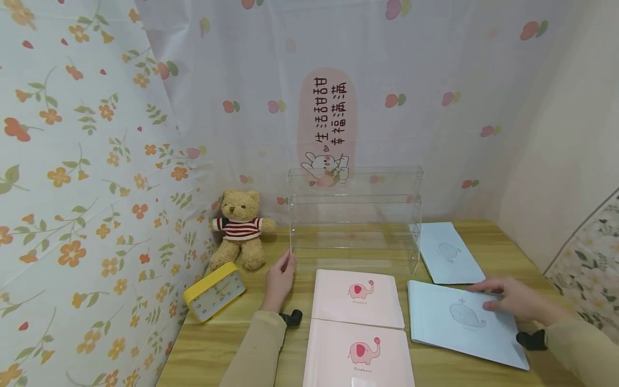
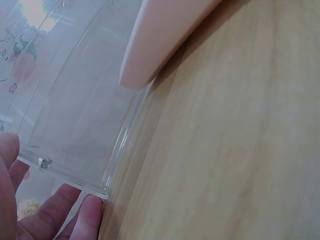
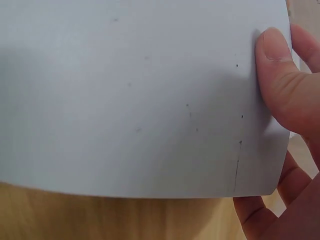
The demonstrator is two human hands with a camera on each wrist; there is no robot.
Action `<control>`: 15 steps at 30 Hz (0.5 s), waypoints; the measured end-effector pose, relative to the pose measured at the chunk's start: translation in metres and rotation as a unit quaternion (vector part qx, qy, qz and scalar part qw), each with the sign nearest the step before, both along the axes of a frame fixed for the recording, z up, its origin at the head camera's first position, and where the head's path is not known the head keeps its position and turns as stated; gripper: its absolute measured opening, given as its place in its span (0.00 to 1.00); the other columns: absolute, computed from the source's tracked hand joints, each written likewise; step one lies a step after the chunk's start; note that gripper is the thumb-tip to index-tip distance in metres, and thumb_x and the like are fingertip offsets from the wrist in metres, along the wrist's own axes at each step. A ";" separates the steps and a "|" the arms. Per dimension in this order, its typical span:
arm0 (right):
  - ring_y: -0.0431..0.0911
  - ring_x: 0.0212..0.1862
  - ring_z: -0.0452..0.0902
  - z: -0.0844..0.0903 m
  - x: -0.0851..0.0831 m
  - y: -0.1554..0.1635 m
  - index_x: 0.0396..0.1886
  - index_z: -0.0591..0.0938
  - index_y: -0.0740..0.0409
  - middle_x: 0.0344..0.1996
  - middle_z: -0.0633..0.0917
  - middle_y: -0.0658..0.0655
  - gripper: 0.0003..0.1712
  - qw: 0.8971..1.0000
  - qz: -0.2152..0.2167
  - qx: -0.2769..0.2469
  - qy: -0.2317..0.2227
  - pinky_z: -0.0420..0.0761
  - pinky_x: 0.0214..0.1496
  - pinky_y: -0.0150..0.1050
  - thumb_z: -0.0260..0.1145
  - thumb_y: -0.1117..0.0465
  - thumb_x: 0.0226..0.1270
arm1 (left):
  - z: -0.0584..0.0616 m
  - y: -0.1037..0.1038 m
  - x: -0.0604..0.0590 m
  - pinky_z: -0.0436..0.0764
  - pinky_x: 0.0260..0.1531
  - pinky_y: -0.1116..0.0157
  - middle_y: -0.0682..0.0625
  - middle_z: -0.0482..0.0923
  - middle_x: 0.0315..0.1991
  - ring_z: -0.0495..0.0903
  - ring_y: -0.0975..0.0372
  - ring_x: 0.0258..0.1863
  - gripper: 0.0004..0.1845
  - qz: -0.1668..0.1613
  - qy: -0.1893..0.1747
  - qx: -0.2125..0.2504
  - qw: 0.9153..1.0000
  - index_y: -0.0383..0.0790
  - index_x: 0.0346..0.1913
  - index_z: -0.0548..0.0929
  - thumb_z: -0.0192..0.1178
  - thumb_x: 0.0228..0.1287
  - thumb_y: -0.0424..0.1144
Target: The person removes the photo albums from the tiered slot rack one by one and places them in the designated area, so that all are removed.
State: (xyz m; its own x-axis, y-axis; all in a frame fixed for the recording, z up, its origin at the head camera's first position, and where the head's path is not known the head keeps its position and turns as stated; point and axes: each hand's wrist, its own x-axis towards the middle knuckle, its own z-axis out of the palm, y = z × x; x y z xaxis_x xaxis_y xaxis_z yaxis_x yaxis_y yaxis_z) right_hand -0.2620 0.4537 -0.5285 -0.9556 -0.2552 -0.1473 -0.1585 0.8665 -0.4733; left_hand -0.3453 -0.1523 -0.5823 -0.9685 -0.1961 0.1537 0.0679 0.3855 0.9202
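Note:
My left hand (image 1: 279, 279) holds the lower left side of a clear acrylic tiered shelf (image 1: 355, 212). In the left wrist view, the thumb is near the panel's edge and the fingers (image 2: 55, 210) lie along its outer side. My right hand (image 1: 512, 301) pinches the far right edge of a pale blue book (image 1: 435, 312) with a whale on its cover. The thumb (image 3: 275, 60) presses on the cover and other fingers go behind it. A second blue whale book (image 1: 450, 252) lies behind, by the shelf's right end.
Two pink elephant books (image 1: 333, 293) lie one before the other in front of the shelf. A teddy bear (image 1: 239, 228) in a striped shirt sits left of it, behind a yellow clock (image 1: 215, 293). Printed curtains (image 1: 232, 70) hang around the wooden table (image 1: 193, 355).

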 end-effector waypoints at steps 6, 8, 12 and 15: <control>0.36 0.60 0.81 -0.005 0.004 -0.003 0.63 0.91 0.52 0.62 0.89 0.64 0.25 1.000 0.006 -0.018 -0.024 0.79 0.52 0.31 0.81 0.56 0.66 | -0.003 -0.001 -0.002 0.87 0.57 0.51 0.46 0.93 0.58 0.89 0.56 0.51 0.24 0.002 0.003 -0.004 1.000 0.55 0.76 0.83 0.61 0.84 0.56; 0.26 0.56 0.78 -0.009 0.005 -0.001 0.62 0.92 0.51 0.61 0.90 0.63 0.24 1.000 0.015 -0.021 -0.013 0.78 0.50 0.27 0.81 0.55 0.66 | 0.000 0.000 0.001 0.87 0.56 0.49 0.45 0.93 0.58 0.89 0.54 0.51 0.24 0.002 0.005 -0.006 1.000 0.53 0.76 0.83 0.61 0.85 0.54; 0.20 0.54 0.75 -0.018 0.006 0.003 0.61 0.92 0.49 0.60 0.91 0.60 0.23 1.000 0.015 -0.019 0.000 0.80 0.51 0.28 0.81 0.53 0.67 | -0.003 0.000 0.000 0.86 0.60 0.46 0.44 0.92 0.58 0.90 0.51 0.55 0.24 0.004 0.009 -0.009 1.000 0.52 0.75 0.84 0.61 0.85 0.53; 0.20 0.52 0.76 -0.021 0.007 0.003 0.60 0.92 0.53 0.58 0.92 0.60 0.22 0.999 0.001 -0.034 0.003 0.81 0.50 0.28 0.80 0.54 0.68 | -0.005 0.000 -0.002 0.85 0.64 0.44 0.44 0.92 0.60 0.89 0.48 0.60 0.24 0.005 0.015 -0.010 1.000 0.52 0.75 0.84 0.61 0.84 0.54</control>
State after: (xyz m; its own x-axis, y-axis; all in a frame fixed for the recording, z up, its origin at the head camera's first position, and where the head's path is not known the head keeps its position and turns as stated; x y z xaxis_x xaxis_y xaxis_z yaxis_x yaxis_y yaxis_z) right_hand -0.2548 0.4571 -0.5494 -0.9556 -0.2673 -0.1242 -0.1637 0.8318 -0.5303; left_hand -0.3470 -0.1528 -0.5873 -0.9612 -0.2025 0.1872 0.0921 0.4045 0.9099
